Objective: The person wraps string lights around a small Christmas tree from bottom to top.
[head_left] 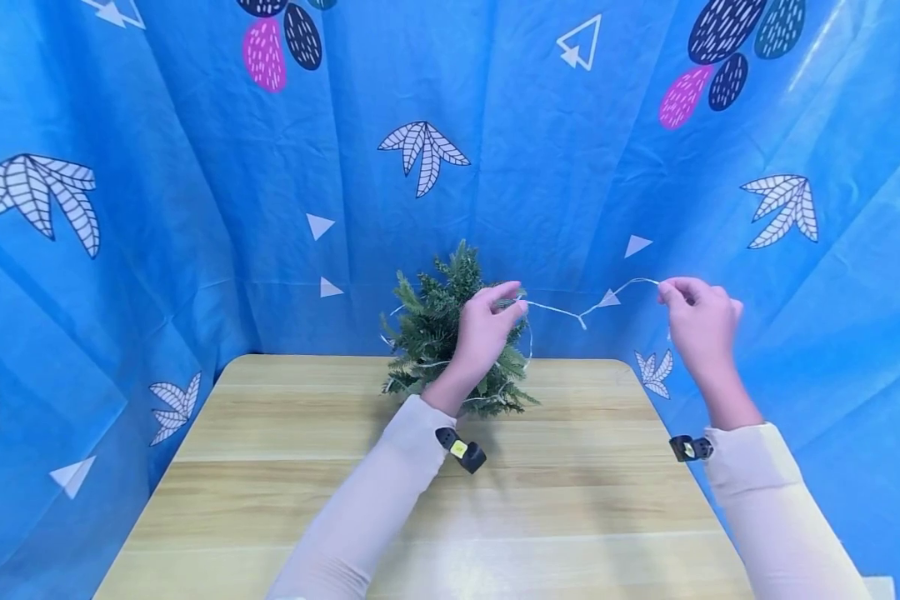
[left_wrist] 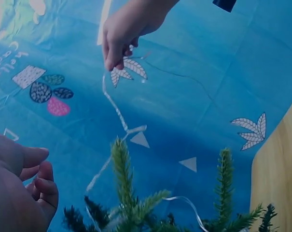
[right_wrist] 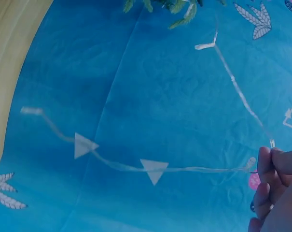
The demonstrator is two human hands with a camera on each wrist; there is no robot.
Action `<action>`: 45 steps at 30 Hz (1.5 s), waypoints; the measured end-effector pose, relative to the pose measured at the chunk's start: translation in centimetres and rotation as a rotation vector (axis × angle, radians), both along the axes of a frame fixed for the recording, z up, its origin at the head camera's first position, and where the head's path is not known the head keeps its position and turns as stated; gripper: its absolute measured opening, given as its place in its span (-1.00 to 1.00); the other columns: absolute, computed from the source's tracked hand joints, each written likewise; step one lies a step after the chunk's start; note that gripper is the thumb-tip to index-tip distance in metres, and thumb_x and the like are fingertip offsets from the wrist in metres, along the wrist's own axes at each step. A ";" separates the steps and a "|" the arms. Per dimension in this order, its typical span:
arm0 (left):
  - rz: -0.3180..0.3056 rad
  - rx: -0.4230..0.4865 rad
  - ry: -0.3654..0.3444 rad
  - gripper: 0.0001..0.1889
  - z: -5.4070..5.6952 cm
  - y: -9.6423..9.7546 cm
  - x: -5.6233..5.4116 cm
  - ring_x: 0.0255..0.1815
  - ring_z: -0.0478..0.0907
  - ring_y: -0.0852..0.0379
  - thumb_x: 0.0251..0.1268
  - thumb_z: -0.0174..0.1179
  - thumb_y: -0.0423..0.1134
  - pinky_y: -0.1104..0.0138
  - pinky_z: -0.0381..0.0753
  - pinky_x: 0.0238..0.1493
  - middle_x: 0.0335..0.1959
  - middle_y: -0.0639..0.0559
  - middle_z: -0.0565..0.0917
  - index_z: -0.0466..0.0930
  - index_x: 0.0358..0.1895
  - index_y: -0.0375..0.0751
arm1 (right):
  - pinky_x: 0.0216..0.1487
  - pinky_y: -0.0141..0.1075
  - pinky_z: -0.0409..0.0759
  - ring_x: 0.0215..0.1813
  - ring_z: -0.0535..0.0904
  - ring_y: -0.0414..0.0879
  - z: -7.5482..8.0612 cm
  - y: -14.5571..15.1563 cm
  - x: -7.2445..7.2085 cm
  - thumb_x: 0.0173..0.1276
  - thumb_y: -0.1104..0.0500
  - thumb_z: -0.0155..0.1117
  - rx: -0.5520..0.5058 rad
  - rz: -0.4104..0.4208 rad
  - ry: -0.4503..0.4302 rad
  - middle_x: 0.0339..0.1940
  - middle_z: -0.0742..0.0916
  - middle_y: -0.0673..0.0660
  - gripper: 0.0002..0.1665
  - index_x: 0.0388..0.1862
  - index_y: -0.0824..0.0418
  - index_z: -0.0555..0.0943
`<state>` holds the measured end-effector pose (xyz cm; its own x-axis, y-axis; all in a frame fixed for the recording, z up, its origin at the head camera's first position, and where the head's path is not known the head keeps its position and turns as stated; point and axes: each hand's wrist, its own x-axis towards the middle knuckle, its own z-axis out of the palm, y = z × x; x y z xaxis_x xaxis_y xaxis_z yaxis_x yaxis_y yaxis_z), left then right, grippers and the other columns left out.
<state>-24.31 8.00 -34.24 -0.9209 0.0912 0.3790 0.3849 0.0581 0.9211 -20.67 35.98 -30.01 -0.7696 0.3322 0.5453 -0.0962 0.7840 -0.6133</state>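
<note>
A small green artificial Christmas tree (head_left: pixel 438 321) stands at the back of the table, with a string of fairy lights (head_left: pixel 555 310) looped round its branches. My right hand (head_left: pixel 701 325), raised to the right of the tree, pinches the clear wire between thumb and fingertips. From there the wire runs slackly to the tree, and a loose length with small bulbs (right_wrist: pixel 32 111) trails in the right wrist view. My left hand (head_left: pixel 487 325) is in front of the tree's upper right side. In the left wrist view its fingers (left_wrist: pixel 45 186) bend loosely, apart from the wire, holding nothing visible.
The light wooden table (head_left: pixel 307 483) ends just behind the tree. A blue patterned curtain (head_left: pixel 540 167) hangs close behind and along both sides. Black straps (head_left: pixel 461 450) sit on both wrists.
</note>
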 end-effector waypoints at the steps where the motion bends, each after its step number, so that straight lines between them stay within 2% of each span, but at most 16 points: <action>1: -0.003 -0.015 0.018 -0.64 0.2 0.3 -0.1 -0.30 0.49 0.20 0.38 0.31 -0.23 0.39 0.48 -0.41 0.04 0.04 0.68 0.67 0.21 -0.04 | 0.31 -0.02 0.00 0.01 0.37 -0.02 -0.1 -0.2 -0.1 0.60 -0.13 0.03 -0.009 0.004 -0.004 -0.17 0.75 0.29 -0.48 -0.08 0.27 0.72; 4: -0.024 -0.063 0.061 -0.68 0.9 1.3 -0.3 -0.25 0.49 0.20 0.39 0.31 -0.21 0.39 0.52 -0.33 -0.01 0.03 0.70 0.70 0.17 -0.04 | 0.30 -0.03 0.02 0.03 0.38 -0.05 -0.3 -1.0 -0.2 0.59 -0.15 0.03 -0.037 0.016 -0.013 -0.13 0.75 0.26 -0.47 -0.03 0.26 0.72; 8: -0.069 -0.117 0.080 -0.70 2.1 3.0 -0.9 -0.30 0.55 0.20 0.37 0.32 -0.19 0.39 0.50 -0.40 -0.11 0.05 0.75 0.72 0.14 -0.03 | 0.26 -0.04 0.05 0.02 0.38 -0.10 -0.6 -2.6 -0.5 0.57 -0.19 0.06 -0.070 0.050 -0.006 -0.15 0.76 0.23 -0.46 -0.01 0.22 0.73; 15: -0.165 -0.231 0.041 -0.64 3.5 5.5 -1.8 -0.30 0.66 0.28 0.37 0.32 -0.15 0.43 0.58 -0.36 -0.18 0.11 0.77 0.68 0.20 0.02 | 0.18 -0.04 0.11 -0.12 0.42 -0.11 -0.9 -5.4 -0.9 0.55 -0.07 0.15 -0.033 0.137 0.095 -0.25 0.79 0.26 -0.56 -0.12 0.27 0.75; 17: -0.169 -0.263 0.037 -0.65 3.7 5.8 -2.0 -0.30 0.66 0.28 0.38 0.32 -0.13 0.41 0.60 -0.36 -0.16 0.13 0.77 0.68 0.20 0.05 | 0.18 -0.02 0.12 -0.16 0.42 -0.11 -0.9 -6.1 -0.8 0.55 -0.03 0.17 -0.024 0.164 0.122 -0.27 0.79 0.28 -0.59 -0.12 0.29 0.75; 21: -0.151 -0.305 0.063 -0.74 4.0 6.3 -2.5 -0.18 0.68 0.31 0.40 0.30 -0.14 0.45 0.60 -0.27 -0.07 0.16 0.78 0.74 0.11 0.04 | 0.15 -0.03 0.13 -0.21 0.41 -0.16 -0.8 -7.3 -0.3 0.51 0.07 0.25 -0.024 0.204 0.165 -0.30 0.79 0.30 -0.68 -0.13 0.31 0.76; 24: -0.114 -0.324 0.084 -0.81 4.3 6.3 -3.0 -0.15 0.65 0.33 0.41 0.29 -0.17 0.49 0.57 -0.24 -0.06 0.18 0.79 0.78 0.01 0.00 | 0.11 -0.07 0.13 -0.23 0.39 -0.22 -0.8 -7.9 -0.1 0.49 0.10 0.28 -0.018 0.225 0.183 -0.33 0.79 0.28 -0.72 -0.14 0.30 0.77; 27: -0.083 -0.329 0.087 -0.83 4.7 6.1 -3.5 -0.25 0.62 0.32 0.40 0.29 -0.18 0.49 0.53 -0.30 -0.11 0.18 0.80 0.79 -0.04 -0.02 | 0.09 -0.08 0.15 -0.24 0.39 -0.23 -0.9 -8.1 0.2 0.49 0.08 0.28 -0.014 0.242 0.173 -0.36 0.78 0.27 -0.70 -0.13 0.29 0.77; 34: -0.055 -0.304 0.079 -0.82 6.1 4.8 -4.8 -0.40 0.58 0.22 0.43 0.27 -0.17 0.46 0.48 -0.43 -0.16 0.13 0.79 0.78 -0.02 -0.04 | 0.12 -0.04 0.20 -0.18 0.42 -0.11 -1.7 -8.4 0.6 0.52 -0.03 0.21 -0.064 0.283 0.039 -0.32 0.76 0.22 -0.60 -0.03 0.25 0.76; 37: -0.056 -0.304 0.068 -0.82 6.5 4.2 -5.4 -0.43 0.55 0.17 0.45 0.24 -0.17 0.43 0.46 -0.46 -0.20 0.11 0.77 0.78 -0.02 -0.03 | 0.01 -0.08 0.28 -0.16 0.43 -0.07 -2.1 -8.6 0.7 0.53 -0.06 0.19 -0.083 0.308 0.011 -0.30 0.76 0.20 -0.58 -0.01 0.24 0.75; 41: -0.047 -0.332 0.066 -0.83 6.9 3.5 -6.1 -0.45 0.51 0.20 0.46 0.24 -0.17 0.43 0.45 -0.46 -0.20 0.11 0.76 0.77 -0.03 -0.03 | -0.14 -0.17 0.39 -0.15 0.46 -0.07 -2.4 -9.1 0.6 0.52 -0.08 0.21 -0.102 0.335 0.004 -0.27 0.77 0.20 -0.57 -0.01 0.24 0.76; 45: -0.033 -0.334 0.056 -0.82 7.5 2.8 -6.5 -0.42 0.52 0.20 0.48 0.21 -0.18 0.42 0.46 -0.44 -0.19 0.07 0.76 0.77 -0.01 -0.04 | -0.18 -0.19 0.44 -0.12 0.49 -0.09 -2.7 -9.6 0.6 0.51 -0.11 0.21 -0.139 0.350 -0.047 -0.23 0.78 0.17 -0.56 0.00 0.20 0.75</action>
